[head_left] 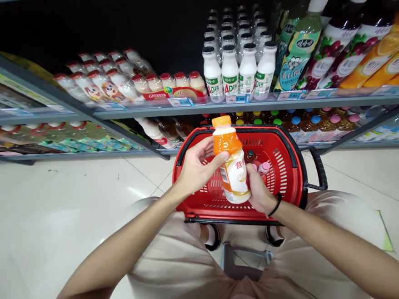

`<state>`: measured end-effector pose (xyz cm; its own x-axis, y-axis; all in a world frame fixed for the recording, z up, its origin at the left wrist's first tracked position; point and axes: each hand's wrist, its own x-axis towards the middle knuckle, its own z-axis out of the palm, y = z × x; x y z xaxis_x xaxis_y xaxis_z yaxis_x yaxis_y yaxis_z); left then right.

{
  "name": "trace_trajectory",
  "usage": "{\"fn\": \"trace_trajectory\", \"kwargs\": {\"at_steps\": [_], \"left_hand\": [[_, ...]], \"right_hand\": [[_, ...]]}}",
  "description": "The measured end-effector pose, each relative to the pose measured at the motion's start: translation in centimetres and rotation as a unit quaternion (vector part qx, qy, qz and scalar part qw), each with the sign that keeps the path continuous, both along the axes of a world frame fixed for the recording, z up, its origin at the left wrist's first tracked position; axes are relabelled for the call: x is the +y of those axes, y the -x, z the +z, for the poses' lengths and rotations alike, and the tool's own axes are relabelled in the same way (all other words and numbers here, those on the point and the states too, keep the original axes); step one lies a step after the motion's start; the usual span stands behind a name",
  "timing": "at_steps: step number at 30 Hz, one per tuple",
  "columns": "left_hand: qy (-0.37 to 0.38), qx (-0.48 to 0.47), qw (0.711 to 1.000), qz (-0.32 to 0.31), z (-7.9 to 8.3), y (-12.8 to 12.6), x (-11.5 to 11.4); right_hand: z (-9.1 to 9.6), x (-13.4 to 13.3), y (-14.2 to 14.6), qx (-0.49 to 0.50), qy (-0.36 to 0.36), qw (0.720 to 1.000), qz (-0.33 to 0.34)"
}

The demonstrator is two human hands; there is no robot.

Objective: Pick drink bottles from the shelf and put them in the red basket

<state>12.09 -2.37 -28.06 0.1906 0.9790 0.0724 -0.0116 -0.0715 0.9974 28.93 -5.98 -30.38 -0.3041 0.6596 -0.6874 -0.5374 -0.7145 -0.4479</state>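
A plastic drink bottle [236,172] with an orange cap and an orange-and-white label is held tilted above a red shopping basket [195,208]. My left hand [201,163] grips it near the shoulder, thumb across the front and fingers behind. Lower down on its right side, my right hand [260,188] is closed around it, most of the fingers hidden behind the bottle. Inside the basket lie a few small bottles with pink caps [264,167] and one with a dark cap [251,156], partly covered by my right hand.
Ahead, a shelf [209,108] carries white milk-drink bottles [228,72], red-capped bottles [94,85], and large juice bottles [336,54]. Capped drinks [310,123] fill the level below. The basket's black handle [317,169] sticks out right. A grey stool [242,262] is between my legs.
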Motion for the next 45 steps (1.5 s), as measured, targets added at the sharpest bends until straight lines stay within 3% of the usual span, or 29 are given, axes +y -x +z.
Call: {"fn": "trace_trajectory", "kwargs": {"at_steps": [5, 13, 19, 23, 26, 30, 34, 37, 40, 43, 45], "left_hand": [[0.006, 0.023, 0.999, 0.027, -0.3, 0.1, 0.4], [0.023, -0.067, 0.995, -0.076, 0.3, 0.3, 0.4], [0.11, -0.129, 0.978, -0.119, 0.6, -0.2, 0.0], [0.122, -0.12, 0.977, -0.127, 0.4, -0.5, 0.0], [0.1, -0.106, 0.984, -0.103, 0.2, -0.5, 0.0], [0.07, -0.066, 0.994, -0.06, 0.1, -0.5, -0.2], [0.055, -0.007, 0.998, -0.033, 0.1, -0.3, -0.5], [0.042, 0.014, 0.997, -0.064, 0.3, 0.1, -0.4], [0.01, 0.029, 0.995, -0.092, 0.5, 0.4, -0.3], [-0.026, 0.024, 0.996, -0.076, 0.4, 0.4, -0.2], [-0.042, 0.014, 0.997, -0.063, 0.2, 0.4, -0.2]], "right_hand": [[-0.2, 0.5, -0.8, 0.036, -0.029, 0.997, 0.065], [-0.7, -0.3, -1.7, 0.127, -0.042, 0.976, 0.174], [-2.5, -0.5, -2.4, 0.242, -0.065, 0.932, 0.26], [-3.2, -0.3, -2.5, 0.248, -0.057, 0.92, 0.297], [-2.8, 0.0, -1.9, 0.216, -0.037, 0.938, 0.269], [-1.5, 0.2, -0.8, 0.148, -0.02, 0.973, 0.175], [-0.8, 0.1, -0.4, 0.1, -0.026, 0.985, 0.136], [-1.1, -0.2, -0.2, 0.064, -0.034, 0.992, 0.102], [-1.9, -0.4, 0.0, 0.004, -0.052, 0.998, 0.024], [-2.8, -0.3, 0.2, -0.048, -0.1, 0.993, -0.043], [-3.1, -0.1, 0.2, -0.059, -0.145, 0.986, -0.051]]}}
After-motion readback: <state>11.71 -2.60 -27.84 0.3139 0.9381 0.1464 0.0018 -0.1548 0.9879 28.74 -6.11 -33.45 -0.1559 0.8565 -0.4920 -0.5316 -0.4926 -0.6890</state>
